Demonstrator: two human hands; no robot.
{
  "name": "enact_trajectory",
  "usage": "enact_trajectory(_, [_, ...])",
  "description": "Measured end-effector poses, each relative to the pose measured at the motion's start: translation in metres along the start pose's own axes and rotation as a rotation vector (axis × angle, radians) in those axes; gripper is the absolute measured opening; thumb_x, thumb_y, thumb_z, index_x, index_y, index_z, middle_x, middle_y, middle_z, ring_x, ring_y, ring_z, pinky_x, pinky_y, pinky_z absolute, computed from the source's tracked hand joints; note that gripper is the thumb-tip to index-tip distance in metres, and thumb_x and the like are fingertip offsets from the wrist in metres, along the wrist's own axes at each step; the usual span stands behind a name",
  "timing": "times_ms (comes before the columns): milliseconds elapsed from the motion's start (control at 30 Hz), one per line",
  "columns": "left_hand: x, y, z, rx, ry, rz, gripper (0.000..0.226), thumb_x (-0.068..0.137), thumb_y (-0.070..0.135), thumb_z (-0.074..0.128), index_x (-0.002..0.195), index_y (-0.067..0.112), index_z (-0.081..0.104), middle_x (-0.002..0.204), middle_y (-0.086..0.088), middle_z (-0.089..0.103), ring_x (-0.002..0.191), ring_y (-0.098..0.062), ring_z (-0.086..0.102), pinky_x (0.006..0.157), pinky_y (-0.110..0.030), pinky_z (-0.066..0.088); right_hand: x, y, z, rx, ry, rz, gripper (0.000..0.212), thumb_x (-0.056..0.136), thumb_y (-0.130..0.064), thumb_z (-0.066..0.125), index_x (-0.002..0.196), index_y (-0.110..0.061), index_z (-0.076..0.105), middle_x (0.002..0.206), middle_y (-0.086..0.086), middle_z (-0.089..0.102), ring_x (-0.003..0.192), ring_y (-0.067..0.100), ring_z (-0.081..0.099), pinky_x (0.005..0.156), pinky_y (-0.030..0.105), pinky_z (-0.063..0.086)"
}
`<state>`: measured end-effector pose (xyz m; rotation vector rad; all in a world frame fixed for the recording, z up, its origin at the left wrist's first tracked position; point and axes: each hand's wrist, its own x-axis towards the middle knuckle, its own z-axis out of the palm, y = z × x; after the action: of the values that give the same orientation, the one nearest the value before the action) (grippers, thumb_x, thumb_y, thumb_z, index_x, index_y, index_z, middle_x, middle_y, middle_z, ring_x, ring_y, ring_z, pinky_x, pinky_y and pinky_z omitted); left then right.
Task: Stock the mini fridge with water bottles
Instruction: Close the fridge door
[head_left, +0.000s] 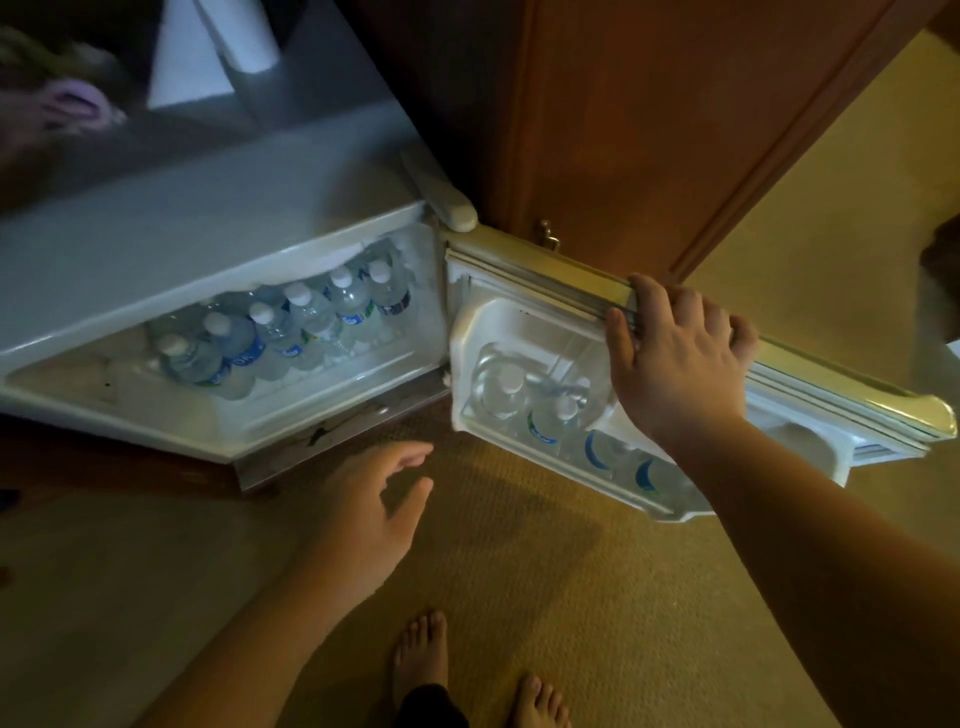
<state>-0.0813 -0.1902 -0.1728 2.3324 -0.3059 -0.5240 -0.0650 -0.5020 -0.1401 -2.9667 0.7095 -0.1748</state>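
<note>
Bare feet (421, 660) stand on beige carpet (597, 597); above them the left hand (371, 506) hovers in front of the mini fridge (156, 249), fingers loosely spread and holding nothing. The right hand (675, 353) grips the top edge of the open fridge door (831, 379), fingers curled over it, with water bottles (524, 410) upright in the door shelf. Farther back, a row of capped water bottles (291, 327) fills the lit interior, beside a wooden cabinet (649, 130).

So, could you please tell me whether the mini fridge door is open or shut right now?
Open. The door is swung wide, exposing the bottles inside the mini fridge; the right hand grips its top edge.
</note>
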Motion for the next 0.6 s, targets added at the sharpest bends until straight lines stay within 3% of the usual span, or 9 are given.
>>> enact_trajectory(133, [-0.013,0.007,-0.080,0.237,0.402,0.088,0.030,0.095,0.023,0.073,0.125,0.024,0.068,0.114,0.008,0.063,0.107,-0.016,0.059,0.087,-0.027,0.048,0.000,-0.004,-0.011,0.006,-0.083,0.008,0.057,0.106,-0.064,0.021,0.151,-0.032,0.037,0.139,0.011,0.055,0.134,0.037,0.046,0.114,0.060,0.025])
enact_trajectory(233, [0.002,0.015,-0.137,0.360,0.562,0.081,0.042,0.093,0.026,0.075,0.134,0.021,0.065,0.131,-0.007,0.058,0.123,-0.032,0.050,0.099,-0.045,0.046,0.000,-0.007,-0.023,0.006,-0.149,0.016,0.059,0.105,-0.066,0.022,0.150,-0.033,0.038,0.139,0.011,0.056,0.133,0.038,0.046,0.112,0.059,0.029])
enact_trajectory(333, [0.030,0.012,-0.178,0.511,0.495,-0.051,0.065,0.098,0.045,0.066,0.157,0.030,0.042,0.162,-0.009,0.037,0.148,-0.035,0.032,0.117,-0.055,0.035,0.002,-0.010,-0.037,-0.001,-0.248,0.040,0.061,0.102,-0.069,0.021,0.150,-0.035,0.035,0.143,0.011,0.053,0.134,0.040,0.046,0.108,0.059,0.032])
enact_trajectory(433, [0.056,-0.013,-0.202,0.600,0.320,-0.204,0.069,0.105,0.056,0.040,0.166,0.035,0.015,0.176,-0.007,0.012,0.161,-0.033,0.011,0.128,-0.052,0.018,-0.002,-0.015,-0.047,-0.024,-0.325,0.042,0.059,0.103,-0.068,0.020,0.150,-0.036,0.034,0.146,0.009,0.052,0.135,0.039,0.046,0.106,0.060,0.034])
enact_trajectory(600, [0.056,-0.051,-0.220,0.617,0.174,-0.342,0.064,0.108,0.056,0.022,0.167,0.033,0.014,0.176,-0.012,0.008,0.161,-0.037,0.011,0.129,-0.052,0.017,-0.019,-0.018,-0.059,-0.034,-0.405,-0.017,0.051,0.107,-0.054,0.017,0.153,-0.034,0.027,0.146,0.007,0.053,0.130,0.037,0.050,0.099,0.058,0.040])
